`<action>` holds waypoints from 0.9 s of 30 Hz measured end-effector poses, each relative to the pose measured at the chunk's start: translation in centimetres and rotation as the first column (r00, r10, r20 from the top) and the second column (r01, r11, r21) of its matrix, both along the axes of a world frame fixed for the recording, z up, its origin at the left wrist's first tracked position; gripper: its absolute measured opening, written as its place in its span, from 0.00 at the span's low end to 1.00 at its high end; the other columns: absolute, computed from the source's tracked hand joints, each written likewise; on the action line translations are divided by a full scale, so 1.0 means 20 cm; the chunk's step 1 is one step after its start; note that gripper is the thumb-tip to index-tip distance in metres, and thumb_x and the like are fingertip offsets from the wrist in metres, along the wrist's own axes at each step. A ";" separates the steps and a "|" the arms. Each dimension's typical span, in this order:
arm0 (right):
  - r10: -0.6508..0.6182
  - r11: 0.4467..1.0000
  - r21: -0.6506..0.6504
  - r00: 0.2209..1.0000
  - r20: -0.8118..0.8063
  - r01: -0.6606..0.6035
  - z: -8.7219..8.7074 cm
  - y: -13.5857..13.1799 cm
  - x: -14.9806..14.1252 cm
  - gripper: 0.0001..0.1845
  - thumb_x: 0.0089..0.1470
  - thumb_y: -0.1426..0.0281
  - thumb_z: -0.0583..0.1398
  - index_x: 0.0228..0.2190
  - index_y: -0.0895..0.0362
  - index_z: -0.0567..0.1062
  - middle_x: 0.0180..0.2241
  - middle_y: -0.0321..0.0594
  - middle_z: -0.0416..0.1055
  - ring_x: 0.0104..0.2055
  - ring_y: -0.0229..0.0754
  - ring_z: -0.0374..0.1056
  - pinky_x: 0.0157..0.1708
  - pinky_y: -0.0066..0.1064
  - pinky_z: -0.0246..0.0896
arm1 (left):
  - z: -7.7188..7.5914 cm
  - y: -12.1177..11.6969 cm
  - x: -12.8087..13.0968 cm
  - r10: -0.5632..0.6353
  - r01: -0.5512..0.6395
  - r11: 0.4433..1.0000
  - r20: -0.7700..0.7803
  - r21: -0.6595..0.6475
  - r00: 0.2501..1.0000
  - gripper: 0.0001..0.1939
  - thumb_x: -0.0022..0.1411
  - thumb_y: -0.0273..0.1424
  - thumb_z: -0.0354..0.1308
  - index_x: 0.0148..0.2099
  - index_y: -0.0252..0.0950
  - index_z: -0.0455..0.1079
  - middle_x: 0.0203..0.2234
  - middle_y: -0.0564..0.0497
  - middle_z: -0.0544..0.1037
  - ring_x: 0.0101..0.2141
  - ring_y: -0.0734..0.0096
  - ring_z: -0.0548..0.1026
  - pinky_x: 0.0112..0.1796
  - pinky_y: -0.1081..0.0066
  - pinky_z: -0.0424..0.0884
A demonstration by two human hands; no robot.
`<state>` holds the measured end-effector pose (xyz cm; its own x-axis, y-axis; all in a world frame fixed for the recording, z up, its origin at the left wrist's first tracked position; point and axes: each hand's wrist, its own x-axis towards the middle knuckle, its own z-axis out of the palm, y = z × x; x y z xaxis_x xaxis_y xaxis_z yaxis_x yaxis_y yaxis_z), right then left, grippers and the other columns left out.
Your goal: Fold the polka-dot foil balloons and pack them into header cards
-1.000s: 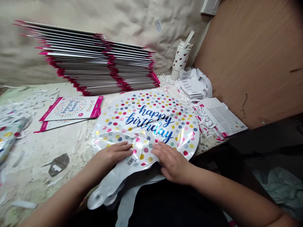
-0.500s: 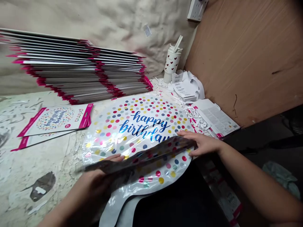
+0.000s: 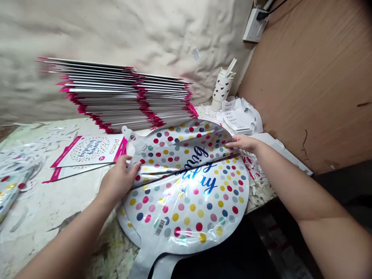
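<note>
A round foil balloon [image 3: 186,209] with coloured polka dots and blue lettering lies on the worktable [image 3: 43,205], its tail pointing toward me. A dotted foil flap [image 3: 180,145] with a small tab covers its far half, and I cannot tell if this is a second balloon. My left hand [image 3: 117,180] grips the flap's left side. My right hand [image 3: 242,143] pinches its right end with the fingertips. Flat packaged balloon cards [image 3: 90,151] lie just beyond my left hand.
A tall stack of packaged cards [image 3: 124,97] leans against a crumpled beige wall [image 3: 116,31]. Farther right stand a heart-print tumbler [image 3: 222,87], papers [image 3: 238,116], and paper scraps [image 3: 255,170]. A wooden board [image 3: 308,85] closes the right side.
The dotted foil has swung from a raised strip between my hands to lying over the balloon's far half. My hands moved apart and farther away. The view shifted slightly.
</note>
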<state>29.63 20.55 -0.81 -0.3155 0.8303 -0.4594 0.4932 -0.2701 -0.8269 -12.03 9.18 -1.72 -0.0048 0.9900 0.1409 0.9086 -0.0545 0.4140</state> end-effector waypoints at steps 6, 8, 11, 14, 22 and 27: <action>-0.191 0.981 0.083 0.958 0.212 0.178 -0.06 0.05 -0.03 0.18 0.41 0.62 0.66 0.33 0.61 0.75 0.35 0.49 0.75 0.38 0.51 0.71 0.37 0.39 0.68 | -0.17 -0.22 0.17 -0.251 0.272 0.962 -0.373 0.005 0.893 0.32 0.62 0.45 0.41 0.60 0.28 0.57 0.59 0.36 0.59 0.59 0.48 0.55 0.55 0.51 0.55; -0.300 0.950 0.181 0.906 0.298 0.255 -0.04 0.05 -0.04 0.23 0.41 0.65 0.67 0.40 0.62 0.72 0.41 0.52 0.73 0.45 0.57 0.68 0.41 0.46 0.65 | -0.21 -0.27 0.17 -0.260 0.246 0.965 -0.394 -0.087 0.881 0.35 0.60 0.48 0.42 0.62 0.29 0.55 0.60 0.35 0.56 0.60 0.45 0.53 0.54 0.48 0.55; -0.372 0.858 0.479 0.867 0.331 0.185 -0.01 -0.06 -0.20 0.26 0.51 0.66 0.59 0.51 0.62 0.64 0.53 0.56 0.62 0.58 0.58 0.54 0.54 0.52 0.51 | -0.21 -0.30 0.16 -0.243 0.208 0.970 -0.405 -0.129 0.881 0.34 0.60 0.49 0.43 0.63 0.35 0.52 0.62 0.38 0.53 0.61 0.43 0.47 0.54 0.46 0.51; -0.125 0.636 0.744 0.924 0.362 -0.205 -0.03 -0.28 -0.52 0.25 0.59 0.64 0.50 0.56 0.61 0.58 0.60 0.49 0.54 0.63 0.47 0.45 0.62 0.46 0.37 | -0.19 -0.29 0.17 -0.244 0.197 0.968 -0.403 -0.156 0.882 0.31 0.60 0.47 0.44 0.63 0.43 0.52 0.62 0.40 0.51 0.61 0.40 0.46 0.52 0.43 0.51; -0.069 0.748 0.570 0.815 0.575 -0.339 -0.19 -0.53 -0.45 0.31 0.54 0.55 0.55 0.55 0.58 0.62 0.58 0.47 0.57 0.61 0.51 0.51 0.60 0.47 0.43 | -0.15 -0.28 0.19 -0.248 0.171 0.961 -0.399 -0.219 0.883 0.30 0.60 0.47 0.43 0.63 0.44 0.53 0.62 0.38 0.51 0.60 0.36 0.46 0.51 0.40 0.52; -0.160 0.775 0.585 0.822 0.547 -0.239 -0.14 -0.59 -0.17 0.30 0.57 0.57 0.52 0.55 0.61 0.62 0.56 0.58 0.59 0.61 0.59 0.49 0.60 0.52 0.34 | -0.08 -0.18 0.44 -0.197 0.142 0.974 -0.340 -0.178 0.920 0.38 0.60 0.51 0.39 0.62 0.28 0.53 0.63 0.34 0.45 0.62 0.42 0.43 0.55 0.45 0.49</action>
